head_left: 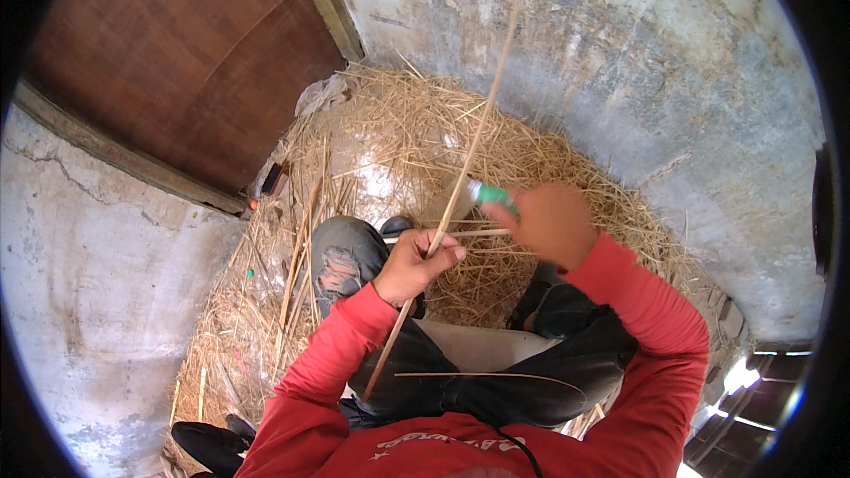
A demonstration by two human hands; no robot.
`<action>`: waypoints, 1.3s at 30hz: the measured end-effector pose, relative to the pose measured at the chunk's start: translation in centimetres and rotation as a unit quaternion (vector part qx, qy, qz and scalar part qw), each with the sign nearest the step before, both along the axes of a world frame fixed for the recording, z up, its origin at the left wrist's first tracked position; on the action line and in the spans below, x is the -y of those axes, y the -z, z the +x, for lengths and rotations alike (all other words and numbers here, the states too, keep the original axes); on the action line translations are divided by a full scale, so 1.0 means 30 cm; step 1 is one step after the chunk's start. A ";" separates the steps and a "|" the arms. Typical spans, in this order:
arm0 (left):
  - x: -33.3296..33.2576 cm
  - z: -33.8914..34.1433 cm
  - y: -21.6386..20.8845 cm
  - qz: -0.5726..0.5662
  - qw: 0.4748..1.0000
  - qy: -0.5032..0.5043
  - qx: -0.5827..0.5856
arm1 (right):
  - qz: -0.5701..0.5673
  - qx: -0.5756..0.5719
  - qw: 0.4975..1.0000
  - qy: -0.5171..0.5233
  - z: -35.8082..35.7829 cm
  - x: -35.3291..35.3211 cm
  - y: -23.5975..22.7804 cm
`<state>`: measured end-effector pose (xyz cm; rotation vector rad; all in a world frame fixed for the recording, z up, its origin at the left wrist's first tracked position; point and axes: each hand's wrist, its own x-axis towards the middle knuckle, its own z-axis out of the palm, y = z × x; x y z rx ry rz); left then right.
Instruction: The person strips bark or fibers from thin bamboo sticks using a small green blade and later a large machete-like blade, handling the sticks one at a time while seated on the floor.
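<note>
My left hand [414, 265] is closed around a long thin strip [484, 119] that looks like split bamboo. The strip slants from my lap up toward the far wall. To its right, my right hand [556, 223] is smeared by motion and grips a green-handled tool [494, 196]. This tool's pale end points at the strip; its blade, if any, is too blurred to make out. A second pale strip [482, 233] lies crosswise behind my left hand, below the tool. Across my lap rests a thin curved sliver [491, 376].
Straw-like shavings [412, 111] cover the floor ahead and around my legs. Several long strips [297, 265] lie to the left. Near the brown door [195, 53] are a crumpled plastic bag [323, 96] and a small dark object [274, 179]. A stained wall [673, 80] stands close on the right.
</note>
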<state>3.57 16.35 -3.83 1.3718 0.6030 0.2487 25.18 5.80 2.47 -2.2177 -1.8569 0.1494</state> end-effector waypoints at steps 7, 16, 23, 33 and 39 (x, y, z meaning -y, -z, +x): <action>0.025 0.011 0.003 0.031 0.998 -0.031 0.044 | 0.064 -0.135 0.989 -0.006 0.077 -0.007 -0.006; 0.036 0.010 0.020 0.014 0.999 -0.015 0.037 | -0.043 -0.137 0.987 -0.077 -0.070 -0.019 0.093; 0.044 -0.022 0.016 -0.078 0.996 0.034 0.039 | -0.038 -0.134 0.986 0.089 0.116 -0.105 0.108; 0.036 -0.045 0.026 -0.067 0.997 0.020 0.042 | -0.065 -0.138 0.988 0.013 -0.002 -0.068 0.132; 0.057 -0.121 0.003 -0.010 0.990 0.140 -0.016 | 0.171 -0.096 0.936 0.292 0.791 -0.024 0.366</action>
